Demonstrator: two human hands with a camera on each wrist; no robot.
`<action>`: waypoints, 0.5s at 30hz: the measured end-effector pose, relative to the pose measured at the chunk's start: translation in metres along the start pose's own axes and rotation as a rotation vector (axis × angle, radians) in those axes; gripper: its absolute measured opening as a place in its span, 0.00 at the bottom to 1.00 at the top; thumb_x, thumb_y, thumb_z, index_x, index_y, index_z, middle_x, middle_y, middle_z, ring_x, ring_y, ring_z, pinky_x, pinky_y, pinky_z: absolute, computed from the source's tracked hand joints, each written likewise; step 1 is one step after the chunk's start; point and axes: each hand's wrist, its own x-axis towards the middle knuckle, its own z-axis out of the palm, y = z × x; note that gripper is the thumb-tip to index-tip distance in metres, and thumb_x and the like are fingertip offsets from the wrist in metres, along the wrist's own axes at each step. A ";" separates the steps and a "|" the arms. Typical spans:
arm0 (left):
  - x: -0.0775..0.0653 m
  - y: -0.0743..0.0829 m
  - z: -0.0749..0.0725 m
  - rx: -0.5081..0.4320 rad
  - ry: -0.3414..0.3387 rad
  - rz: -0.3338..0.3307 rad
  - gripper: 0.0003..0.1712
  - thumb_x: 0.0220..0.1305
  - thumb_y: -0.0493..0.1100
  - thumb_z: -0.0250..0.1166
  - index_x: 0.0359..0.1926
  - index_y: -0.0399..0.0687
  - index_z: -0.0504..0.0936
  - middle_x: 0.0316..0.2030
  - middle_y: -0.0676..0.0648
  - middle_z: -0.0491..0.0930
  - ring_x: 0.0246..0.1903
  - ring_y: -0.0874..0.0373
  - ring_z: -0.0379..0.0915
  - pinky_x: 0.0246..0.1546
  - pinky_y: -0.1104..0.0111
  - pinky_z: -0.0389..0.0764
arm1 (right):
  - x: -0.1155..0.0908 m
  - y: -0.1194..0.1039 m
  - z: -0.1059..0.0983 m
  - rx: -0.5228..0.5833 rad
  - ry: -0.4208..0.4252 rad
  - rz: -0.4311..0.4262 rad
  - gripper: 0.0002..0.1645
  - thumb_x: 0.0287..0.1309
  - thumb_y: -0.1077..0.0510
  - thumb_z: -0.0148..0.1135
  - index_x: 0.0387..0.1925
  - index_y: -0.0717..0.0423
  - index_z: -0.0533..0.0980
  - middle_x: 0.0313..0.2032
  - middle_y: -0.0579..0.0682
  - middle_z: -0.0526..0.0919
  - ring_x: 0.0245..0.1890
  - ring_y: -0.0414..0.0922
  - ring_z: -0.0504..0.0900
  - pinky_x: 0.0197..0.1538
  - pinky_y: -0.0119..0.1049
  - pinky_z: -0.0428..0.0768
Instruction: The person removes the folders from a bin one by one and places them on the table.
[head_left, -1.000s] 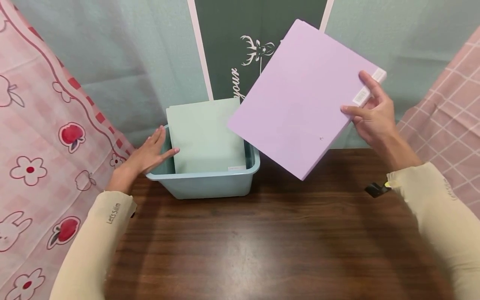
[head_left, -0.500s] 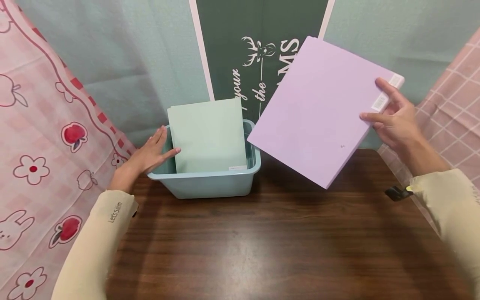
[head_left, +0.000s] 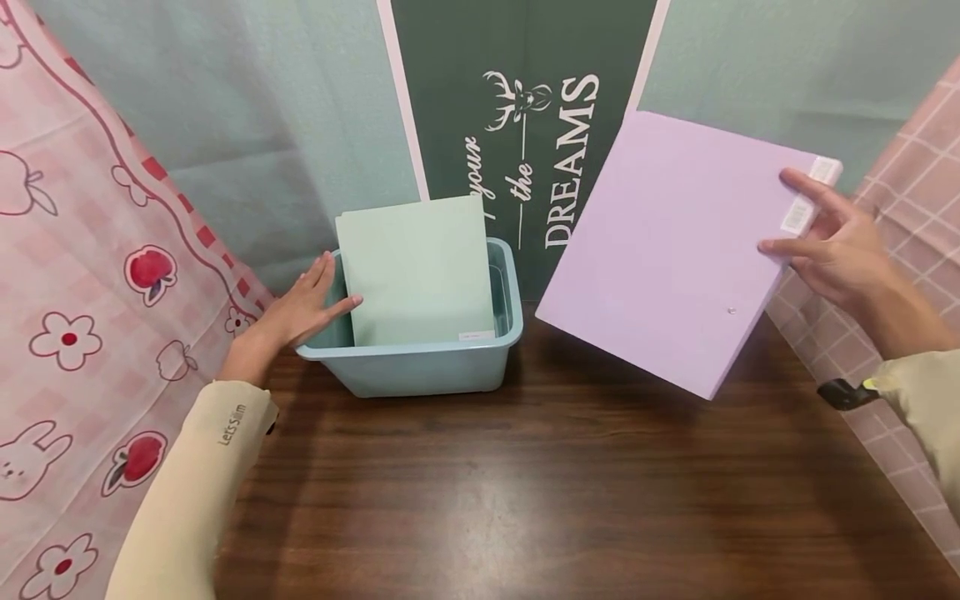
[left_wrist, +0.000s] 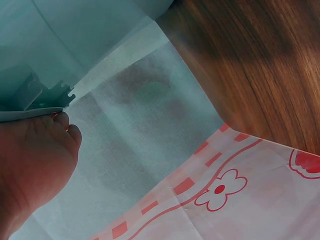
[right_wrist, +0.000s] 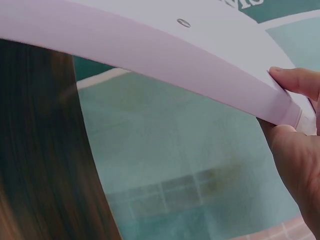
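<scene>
The purple folder [head_left: 667, 250] is in the right hand [head_left: 851, 254], and almost all of it extends to the left of and below that grip. Thumb and finger are closed firmly enough to leave only the folder's thickness between them, pinching the spine side near its upper end, beside the labels [head_left: 797, 215]; the other fingers are mostly hidden behind. The long axis runs along that spine, steep and tilted, from upper right down to lower left, so the weight probably pulls the far lower corner down. The folder stands between the right hand and the bin [head_left: 412, 371], its lower left corner near the bin's right rim yet apart from it, and its bottom edge looks clear of the tabletop [head_left: 480, 492]. The left hand [head_left: 292, 308] is the nearer one to the bin: at the left rim, fingers fairly straight, thumb spread over the edge of the green folder [head_left: 420, 275], which leans upright inside. How hard this hand presses, I cannot tell.
</scene>
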 end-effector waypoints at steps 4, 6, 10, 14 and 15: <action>0.000 0.001 -0.002 -0.003 0.006 -0.002 0.60 0.77 0.76 0.43 0.84 0.46 0.23 0.84 0.43 0.21 0.83 0.37 0.24 0.78 0.35 0.39 | -0.004 -0.002 -0.010 -0.169 -0.011 0.034 0.58 0.53 0.94 0.49 0.78 0.51 0.68 0.44 0.55 0.88 0.36 0.43 0.90 0.34 0.30 0.87; -0.001 0.001 -0.002 -0.009 0.002 -0.006 0.60 0.77 0.77 0.44 0.83 0.47 0.23 0.84 0.43 0.20 0.83 0.35 0.24 0.78 0.34 0.39 | -0.006 -0.003 -0.016 -0.237 -0.030 0.051 0.58 0.53 0.94 0.50 0.80 0.51 0.66 0.45 0.53 0.88 0.38 0.41 0.90 0.36 0.30 0.87; -0.001 0.001 -0.002 -0.018 -0.010 -0.015 0.60 0.76 0.77 0.44 0.83 0.48 0.22 0.84 0.44 0.19 0.83 0.32 0.25 0.77 0.32 0.39 | -0.011 -0.005 -0.029 -0.536 -0.018 0.097 0.57 0.57 0.89 0.56 0.81 0.47 0.64 0.27 0.45 0.82 0.20 0.36 0.79 0.18 0.27 0.72; -0.001 0.001 0.000 -0.010 -0.007 -0.014 0.60 0.77 0.77 0.43 0.83 0.47 0.22 0.84 0.44 0.19 0.83 0.32 0.25 0.77 0.32 0.41 | -0.015 -0.009 -0.040 -1.001 0.015 0.151 0.56 0.60 0.77 0.69 0.82 0.36 0.64 0.16 0.40 0.65 0.12 0.40 0.62 0.15 0.43 0.57; -0.001 0.001 0.000 -0.009 -0.003 -0.013 0.60 0.77 0.77 0.43 0.83 0.47 0.22 0.84 0.44 0.20 0.83 0.33 0.25 0.77 0.32 0.41 | -0.015 -0.010 -0.043 -1.050 0.012 0.161 0.56 0.60 0.75 0.70 0.82 0.36 0.63 0.16 0.41 0.64 0.13 0.41 0.62 0.16 0.44 0.57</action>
